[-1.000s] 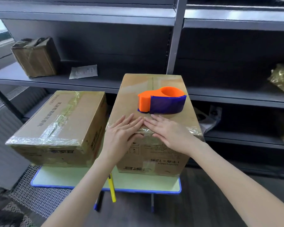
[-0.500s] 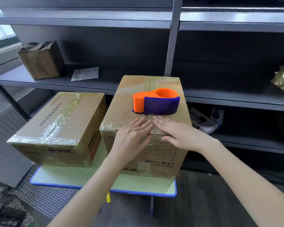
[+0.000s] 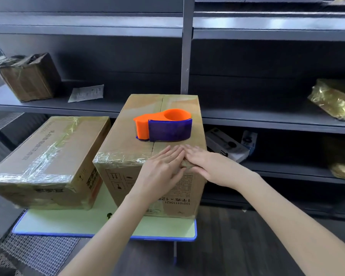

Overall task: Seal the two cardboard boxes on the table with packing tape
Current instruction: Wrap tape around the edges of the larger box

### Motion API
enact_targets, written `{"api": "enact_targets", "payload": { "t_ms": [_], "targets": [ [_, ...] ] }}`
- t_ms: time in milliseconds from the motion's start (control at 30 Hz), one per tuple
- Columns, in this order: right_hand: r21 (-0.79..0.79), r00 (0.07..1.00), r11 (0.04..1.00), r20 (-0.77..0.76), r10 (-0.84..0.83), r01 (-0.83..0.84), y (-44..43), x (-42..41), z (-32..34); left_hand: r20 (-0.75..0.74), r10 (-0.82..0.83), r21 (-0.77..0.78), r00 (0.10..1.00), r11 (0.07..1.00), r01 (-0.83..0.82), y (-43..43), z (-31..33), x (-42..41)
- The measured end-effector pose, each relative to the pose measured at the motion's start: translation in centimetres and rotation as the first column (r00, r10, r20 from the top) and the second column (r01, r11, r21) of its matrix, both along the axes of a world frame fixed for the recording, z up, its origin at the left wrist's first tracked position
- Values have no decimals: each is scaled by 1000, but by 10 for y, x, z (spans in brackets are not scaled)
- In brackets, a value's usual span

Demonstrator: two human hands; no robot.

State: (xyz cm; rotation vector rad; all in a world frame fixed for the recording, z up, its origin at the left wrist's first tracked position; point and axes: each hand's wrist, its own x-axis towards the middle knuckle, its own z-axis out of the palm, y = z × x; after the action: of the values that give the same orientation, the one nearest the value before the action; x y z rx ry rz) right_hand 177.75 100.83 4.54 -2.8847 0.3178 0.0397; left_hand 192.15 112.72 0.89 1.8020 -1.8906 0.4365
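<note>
Two cardboard boxes stand on a small pale green table (image 3: 72, 222). The left box (image 3: 54, 154) has clear tape along its top seam and near edge. The right box (image 3: 147, 136) is taller and carries an orange and purple tape dispenser (image 3: 163, 125) on its top. My left hand (image 3: 159, 172) lies flat with straight fingers on the right box's near top edge, pressing the tape there. My right hand (image 3: 209, 166) presses flat beside it, fingertips touching those of the left hand. Crinkled clear tape runs along that near edge.
Dark metal shelving (image 3: 267, 120) stands right behind the table. On it are a worn brown box (image 3: 28, 76), a paper packet (image 3: 87, 93), gold foil bundles (image 3: 335, 100) and a small white carton (image 3: 227, 146). Wire mesh (image 3: 36, 253) lies on the floor at lower left.
Both hands have slid to the right along the right box's near top edge, staying flat on the tape. The view has shifted slightly. The dispenser has not moved on the box.
</note>
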Motion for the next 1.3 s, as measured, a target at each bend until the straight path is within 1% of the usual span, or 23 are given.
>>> {"api": "enact_targets", "payload": {
  "t_ms": [33, 100, 133, 167, 200, 233, 267, 300, 333, 367, 433, 567, 667, 733, 867, 933, 1067, 1167, 1200, 1300],
  "targets": [
    [48, 1000, 999, 13, -9, 8, -2, -1, 1, -2, 7, -19, 1000, 1000, -7, -3, 0, -5],
    [182, 991, 980, 91, -96, 78, -10, -10, 7, -15, 17, -42, 1000, 999, -18, -8, 2, -12],
    [191, 976, 973, 147, -159, 130, -16, -18, 8, -20, 22, -44, 1000, 999, -23, -10, 2, -15],
    [143, 956, 970, 193, -220, 195, -23, -26, 7, -23, 24, -40, 999, 999, -25, -12, 3, -18],
    [60, 939, 963, 211, -271, 264, -28, -33, 5, -23, 16, -31, 1000, 999, -16, -14, 4, -21],
    [-25, 934, 951, 198, -298, 309, -32, -38, 2, -20, -3, -19, 1000, 1000, 2, -17, 4, -24],
    [-84, 942, 946, 152, -298, 313, -34, -41, 0, -15, -28, -9, 1000, 1000, 28, -20, 5, -27],
    [-90, 954, 953, 101, -281, 290, -33, -42, -3, -12, -53, -2, 999, 999, 53, -23, 5, -30],
    [-61, 965, 964, 62, -254, 258, -30, -41, -5, -9, -73, -2, 997, 997, 73, -25, 4, -31],
    [-28, 973, 974, 42, -225, 226, -27, -39, -6, -2, -80, -7, 997, 997, 80, -26, 3, -32],
    [-23, 983, 984, 44, -178, 179, -24, -33, -8, 7, -61, -31, 998, 998, 61, -25, -1, -35],
    [-155, 986, 974, 43, -162, 167, -25, -24, -1, -21, -27, -68, 999, 997, 25, -26, -1, -41],
    [-235, 985, 957, 40, -165, 170, -24, -18, 8, 16, -47, 2, 999, 999, 47, -22, 0, -37],
    [-246, 982, 951, 18, -186, 185, -22, -9, 14, 31, -52, 43, 998, 998, 51, -18, 0, -36],
    [-188, 960, 967, -190, -207, 172, -25, 8, 25, 58, -40, 13, 998, 999, 39, -23, 0, -37],
    [-148, 948, 977, -257, -191, 156, -27, 11, 26, 53, -59, -28, 997, 998, 61, -27, -2, -36],
    [-116, 952, 984, -262, -160, 134, -27, 10, 26, 19, -81, -88, 997, 993, 82, -29, -9, -33],
    [-95, 955, 985, -248, -164, 144, -27, 5, 27, 28, -93, -118, 995, 988, 96, -33, -11, -33],
    [-86, 958, 986, -238, -161, 145, -27, 3, 27, 22, -95, -115, 995, 989, 97, -32, -10, -33],
    [-69, 963, 988, -224, -151, 139, -27, 0, 26, 24, -96, -29, 995, 995, 97, -27, -7, -31]
  ]
}}
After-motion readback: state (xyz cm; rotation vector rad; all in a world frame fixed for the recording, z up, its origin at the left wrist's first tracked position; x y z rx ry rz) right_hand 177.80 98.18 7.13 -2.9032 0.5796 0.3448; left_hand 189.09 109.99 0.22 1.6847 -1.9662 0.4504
